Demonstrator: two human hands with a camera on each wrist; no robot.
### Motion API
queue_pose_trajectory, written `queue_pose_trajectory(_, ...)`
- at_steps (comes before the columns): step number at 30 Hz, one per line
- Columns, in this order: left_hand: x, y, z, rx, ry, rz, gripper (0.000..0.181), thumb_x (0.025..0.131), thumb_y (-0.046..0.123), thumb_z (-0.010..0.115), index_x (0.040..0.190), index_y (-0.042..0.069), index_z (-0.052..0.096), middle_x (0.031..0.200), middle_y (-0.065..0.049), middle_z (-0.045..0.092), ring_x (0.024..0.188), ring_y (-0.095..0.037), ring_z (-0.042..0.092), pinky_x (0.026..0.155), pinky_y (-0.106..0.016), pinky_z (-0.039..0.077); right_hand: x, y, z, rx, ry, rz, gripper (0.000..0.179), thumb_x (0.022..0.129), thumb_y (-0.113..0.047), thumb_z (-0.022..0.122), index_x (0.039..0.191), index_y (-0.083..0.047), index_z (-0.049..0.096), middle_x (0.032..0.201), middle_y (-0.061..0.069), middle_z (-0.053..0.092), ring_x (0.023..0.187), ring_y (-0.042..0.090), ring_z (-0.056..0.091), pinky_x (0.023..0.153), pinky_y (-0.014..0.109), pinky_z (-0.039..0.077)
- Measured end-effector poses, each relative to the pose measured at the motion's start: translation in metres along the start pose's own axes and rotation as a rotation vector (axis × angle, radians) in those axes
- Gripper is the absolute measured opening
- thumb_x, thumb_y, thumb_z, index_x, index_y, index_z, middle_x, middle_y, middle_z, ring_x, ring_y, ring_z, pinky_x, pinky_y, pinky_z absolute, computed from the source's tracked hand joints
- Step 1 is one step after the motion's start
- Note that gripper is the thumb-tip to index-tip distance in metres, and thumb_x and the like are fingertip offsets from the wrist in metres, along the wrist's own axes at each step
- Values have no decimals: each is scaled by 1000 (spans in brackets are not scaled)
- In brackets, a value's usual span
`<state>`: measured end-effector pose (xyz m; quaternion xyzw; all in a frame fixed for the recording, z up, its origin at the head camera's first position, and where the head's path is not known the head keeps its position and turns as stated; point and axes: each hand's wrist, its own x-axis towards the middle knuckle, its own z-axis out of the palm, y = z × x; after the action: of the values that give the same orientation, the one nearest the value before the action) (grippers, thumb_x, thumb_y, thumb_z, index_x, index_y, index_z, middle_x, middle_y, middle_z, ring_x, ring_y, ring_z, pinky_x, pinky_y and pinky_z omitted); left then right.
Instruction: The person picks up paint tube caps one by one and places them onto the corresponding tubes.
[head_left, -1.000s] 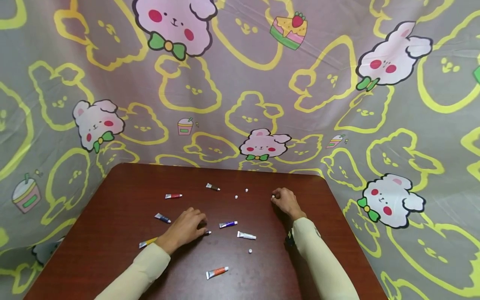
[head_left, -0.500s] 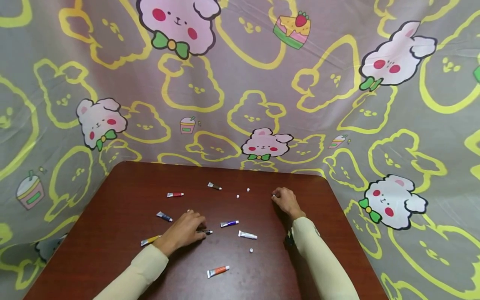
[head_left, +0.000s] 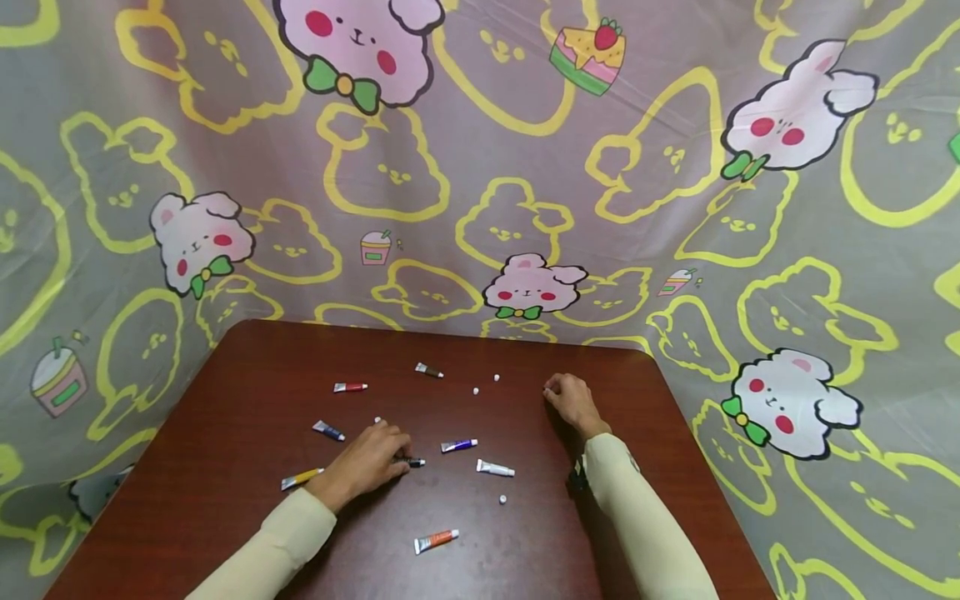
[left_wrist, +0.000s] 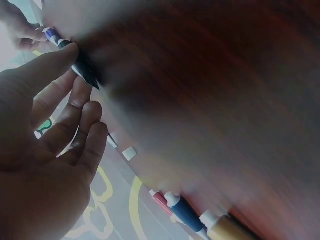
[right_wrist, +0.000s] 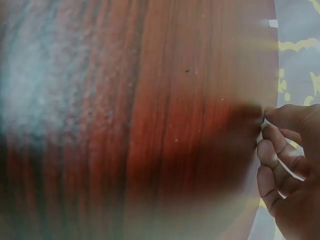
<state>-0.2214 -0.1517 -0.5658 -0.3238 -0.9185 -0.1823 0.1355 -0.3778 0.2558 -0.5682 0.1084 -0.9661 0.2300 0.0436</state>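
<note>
My left hand (head_left: 369, 460) is low over the table, left of the middle. Its thumb and fingers pinch a black paint tube (left_wrist: 86, 70), whose capped end (head_left: 420, 462) points right in the head view. Beside those fingers stands a small white cap-like piece (head_left: 378, 419). A violet paint tube (head_left: 459, 446) and a white one (head_left: 496, 468) lie to the right. Over at the table's right side, my right hand (head_left: 573, 402) has its thumb and forefinger together. A small white piece showed at these fingertips earlier; now the fingers mostly hide it.
On the brown table (head_left: 540, 533) lie red (head_left: 350, 387), brown (head_left: 429, 370), navy (head_left: 328, 431), yellow (head_left: 302, 479) and orange (head_left: 436, 542) paint tubes. Loose white pieces (head_left: 476, 391) stand at the back, another (head_left: 503, 499) near the front. A patterned curtain (head_left: 420, 192) surrounds the table.
More of the black tube shows beyond my left fingertips, and the white piece beside them has come into sight. The piece at my right fingertips is less visible; that hand stays nearly still.
</note>
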Motion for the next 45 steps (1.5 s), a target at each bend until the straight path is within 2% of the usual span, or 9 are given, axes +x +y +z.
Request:
queue_pose_trajectory(13, 1, 1, 2, 3, -43, -66, 20, 83, 17, 91, 91, 15, 72, 87, 1, 70, 82, -17, 57, 73, -35, 49, -4, -5, -7, 8, -1, -31, 6, 100, -12, 76, 103, -7, 79, 98, 11, 77, 99, 33, 73, 94, 56, 57)
queue_pose_trajectory(17, 0, -5, 9, -24, 36, -16, 22, 79, 16, 91, 89, 16, 71, 84, 2, 69, 79, -18, 57, 70, -36, 48, -7, -8, -10, 9, -17, -36, 5, 100, -12, 77, 102, -9, 79, 97, 9, 77, 99, 32, 73, 93, 55, 57)
queue_pose_trajectory(21, -2, -24, 31, -38, 127, 56, 22, 80, 20, 90, 89, 19, 70, 83, 5, 67, 77, -15, 54, 64, -40, 43, -11, -12, -14, 18, -29, -41, 4, 100, -14, 77, 101, -10, 79, 97, 8, 77, 99, 31, 73, 92, 54, 57)
queue_pose_trajectory(23, -2, -26, 33, -38, 151, 68, 22, 79, 20, 90, 89, 19, 70, 82, 6, 67, 76, -15, 54, 63, -41, 43, -12, -13, -14, 17, -29, -56, 4, 100, -14, 77, 101, -10, 79, 97, 7, 78, 98, 30, 73, 92, 54, 58)
queue_pose_trajectory(26, -1, -18, 23, -41, 143, 45, 23, 76, 17, 90, 88, 18, 70, 82, 5, 67, 77, -16, 56, 65, -40, 45, -14, -15, -15, 10, -29, -77, 4, 100, -14, 77, 100, -11, 80, 97, 6, 79, 98, 29, 73, 91, 53, 58)
queue_pose_trajectory(28, 1, -7, 11, -42, 110, 12, 24, 75, 15, 91, 87, 17, 71, 82, 4, 68, 77, -17, 57, 68, -36, 47, -16, -17, -16, 4, -28, -89, 3, 99, -13, 77, 100, -11, 80, 96, 6, 79, 96, 28, 73, 90, 52, 58)
queue_pose_trajectory(33, 4, 2, -1, -7, 25, -46, 20, 81, 15, 90, 89, 16, 72, 84, 3, 70, 80, -17, 57, 73, -35, 48, -20, -22, -19, 6, -17, -98, 6, 98, -14, 79, 99, -8, 79, 92, 6, 78, 93, 28, 73, 88, 51, 57)
queue_pose_trajectory(41, 4, -4, 8, -30, 133, 47, 22, 78, 15, 90, 89, 14, 70, 83, 1, 68, 78, -16, 54, 70, -36, 46, -29, -25, -21, 13, -16, -120, 7, 98, -15, 78, 100, -8, 78, 92, 4, 78, 92, 26, 73, 87, 49, 57)
queue_pose_trajectory(45, 6, -3, 6, -33, 114, 35, 22, 80, 16, 90, 89, 15, 70, 84, 2, 68, 79, -16, 55, 71, -37, 46, -35, -23, -21, 10, -17, -114, 9, 99, -17, 78, 99, -8, 78, 92, 1, 78, 89, 22, 71, 85, 46, 57)
